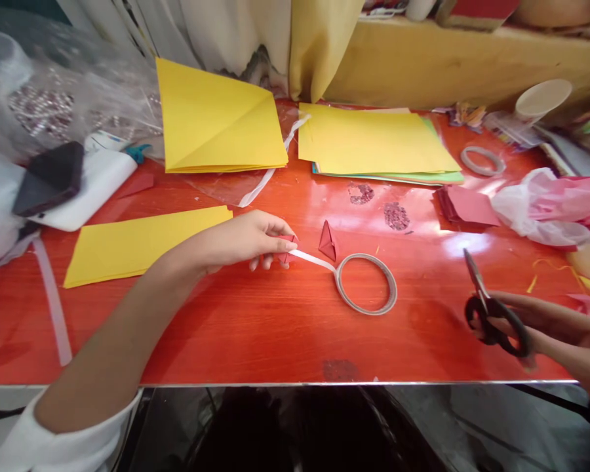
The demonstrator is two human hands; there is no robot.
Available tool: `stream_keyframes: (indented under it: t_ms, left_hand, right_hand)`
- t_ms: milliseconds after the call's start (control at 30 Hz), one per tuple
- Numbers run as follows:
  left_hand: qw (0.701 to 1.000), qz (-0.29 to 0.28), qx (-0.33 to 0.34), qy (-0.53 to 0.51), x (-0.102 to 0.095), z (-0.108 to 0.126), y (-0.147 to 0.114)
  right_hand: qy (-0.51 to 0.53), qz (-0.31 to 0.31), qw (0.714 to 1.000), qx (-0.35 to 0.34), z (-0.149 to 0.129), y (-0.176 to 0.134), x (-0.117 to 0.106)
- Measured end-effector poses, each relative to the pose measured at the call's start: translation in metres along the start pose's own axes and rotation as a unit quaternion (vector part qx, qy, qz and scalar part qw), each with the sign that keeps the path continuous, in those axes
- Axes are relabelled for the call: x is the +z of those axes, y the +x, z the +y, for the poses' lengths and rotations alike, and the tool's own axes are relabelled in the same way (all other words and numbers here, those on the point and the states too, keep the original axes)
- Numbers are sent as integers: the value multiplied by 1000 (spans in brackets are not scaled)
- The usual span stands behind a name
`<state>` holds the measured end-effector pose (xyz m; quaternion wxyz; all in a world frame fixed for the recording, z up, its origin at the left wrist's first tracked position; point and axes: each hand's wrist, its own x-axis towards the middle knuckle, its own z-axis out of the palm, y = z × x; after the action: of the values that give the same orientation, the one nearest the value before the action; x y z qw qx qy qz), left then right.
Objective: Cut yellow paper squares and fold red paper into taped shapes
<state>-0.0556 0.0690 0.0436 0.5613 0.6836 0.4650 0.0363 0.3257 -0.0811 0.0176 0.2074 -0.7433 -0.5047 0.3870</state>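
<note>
My left hand [263, 241] pinches a small folded red paper piece [289, 248], with the end of a white tape strip [312, 258] lying against it. That strip runs to a tape roll [366, 284] resting on the red tabletop. Just behind the strip stands another folded red paper triangle [327, 241]. At the right, my right hand [535, 328] holds black-handled scissors [491, 314], fingers through the loops and blades pointing up and away. The blades look closed or nearly so.
Yellow paper lies in a folded stack [216, 124], a flat stack [373, 141] and a strip pile [137, 246]. Red paper squares [467, 204] and a second tape roll [482, 160] sit at right. A phone [52, 177] rests at left; the table edge [295, 383] is in front.
</note>
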Motion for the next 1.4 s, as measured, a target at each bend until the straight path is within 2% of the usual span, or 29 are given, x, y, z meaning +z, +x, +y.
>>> stream_keyframes:
  t_ms: [33, 67, 100, 133, 200, 233, 300, 333, 367, 500, 600, 967, 1100, 1233, 1400]
  left_hand:
    - [1000, 4, -1, -7, 0, 0, 0]
    - [1000, 10, -4, -17, 1, 0, 0]
    - [999, 18, -8, -26, 1, 1, 0]
    - [999, 25, -14, -38, 2, 1, 0]
    - [997, 38, -25, -65, 3, 0, 1]
    - [996, 41, -30, -79, 3, 0, 1]
    - [993, 43, -35, -103, 4, -1, 1]
    - [992, 43, -35, -113, 4, -2, 1]
    - [991, 43, -34, -120, 4, -2, 1]
    - [991, 39, -31, -128, 4, 0, 0]
    - [990, 41, -32, -128, 5, 3, -2]
    - [992, 58, -21, -113, 8, 6, -5]
    - [994, 76, -17, -76, 9, 7, -4]
    - [994, 98, 20, -38, 7, 9, -5]
    - [989, 134, 42, -51, 1, 5, -7]
  right_hand:
    - [79, 30, 995, 50, -15, -6, 14]
    - [159, 34, 983, 84, -29, -12, 31]
    - [239, 8, 967, 92, -41, -17, 49]
    - [297, -43, 949, 92, -51, -22, 67]
    - [377, -196, 902, 80, -65, -28, 103]
    - [406, -271, 871, 54, -69, -29, 118]
    - [461, -408, 788, -7, -76, -28, 141]
    - [476, -446, 758, -7, -80, -26, 149]
    - [476, -453, 754, -6, -85, -24, 153]
    - [417, -426, 803, 10, -110, -11, 151]
    - [410, -388, 825, 10, -123, -3, 148]
    - [368, -267, 890, 10, -120, -5, 158]
    - [387, -234, 892, 27, -125, -6, 160]
    - [410, -240, 880, 13, -125, -4, 159]
    - [468, -294, 833, 23, -119, 0, 153]
